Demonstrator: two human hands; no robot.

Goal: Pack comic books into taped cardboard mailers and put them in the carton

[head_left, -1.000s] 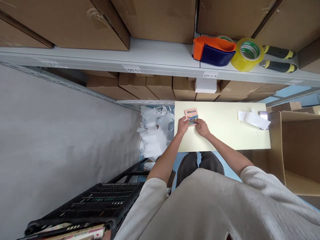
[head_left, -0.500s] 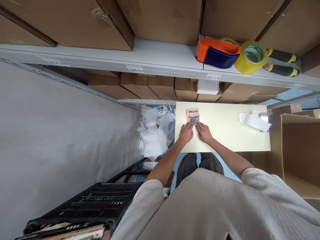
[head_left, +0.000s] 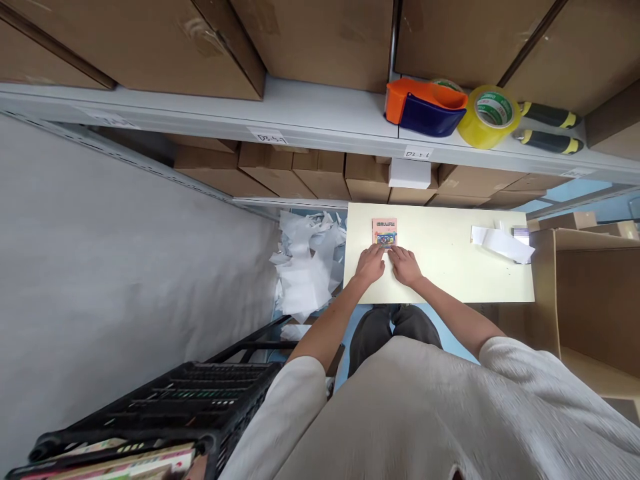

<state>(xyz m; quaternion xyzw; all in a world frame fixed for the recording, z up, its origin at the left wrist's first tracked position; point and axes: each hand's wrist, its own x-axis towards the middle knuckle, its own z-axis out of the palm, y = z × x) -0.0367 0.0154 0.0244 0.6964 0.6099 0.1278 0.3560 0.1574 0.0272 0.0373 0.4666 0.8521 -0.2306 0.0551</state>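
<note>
If the left hand [head_left: 371, 265] or right hand [head_left: 406, 268] presses too hard, the pink book [head_left: 385, 229] could crease or slide | both hands: flat, not squeezing, fingertips at its bottom edge | book: on the desk [head_left: 450, 253], just right of the frame's middle

A single head-worn camera looks forward and steeply down from above the near side of the cream tabletop [head_left: 465, 270], taking in the wearer's T-shirt [head_left: 395, 413] and a metal shelf [head_left: 320, 110] nearer than the tabletop.
</note>
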